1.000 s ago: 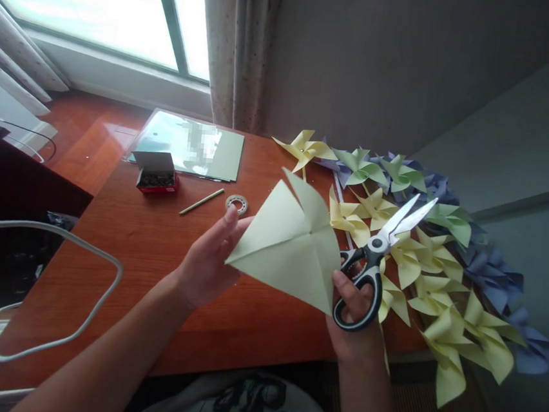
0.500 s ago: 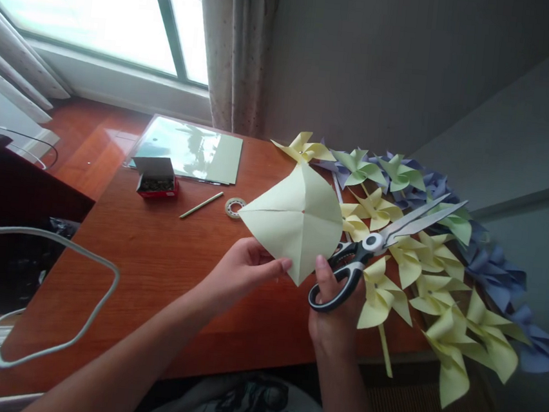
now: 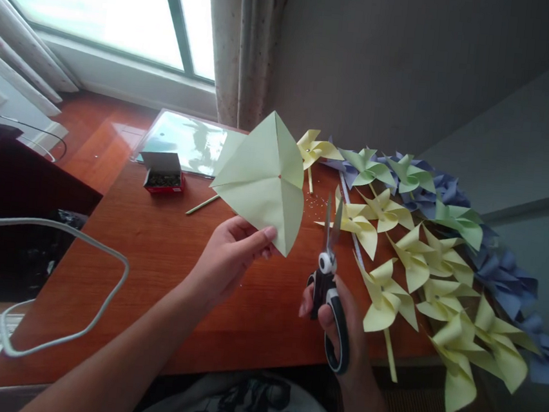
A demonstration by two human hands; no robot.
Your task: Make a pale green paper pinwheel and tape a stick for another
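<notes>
My left hand [image 3: 231, 257] pinches the lower corner of a pale yellow-green square of paper [image 3: 259, 165] between thumb and fingers. The sheet is creased along its diagonals and bears a small red mark at the centre. To its right, my right hand [image 3: 345, 323] grips black-and-white scissors [image 3: 328, 276] by the handles. Their blades point up and away, slightly apart, and do not touch the paper. Beyond the blades lies a yellow paper pinwheel [image 3: 357, 224].
Several yellow, green and purple pinwheels cover the table's right side. A small red box [image 3: 164, 179] of dark bits stands at the back left, near a glossy folder [image 3: 184, 139]. A thin rolled paper stick [image 3: 201, 204] lies on the wooden table [image 3: 151, 272]. A white cable [image 3: 122, 253] loops at left.
The scissors have swung from pointing right to pointing upward and moved away from the paper. My left hand has tilted the sheet and shifted it left, covering the tape roll.
</notes>
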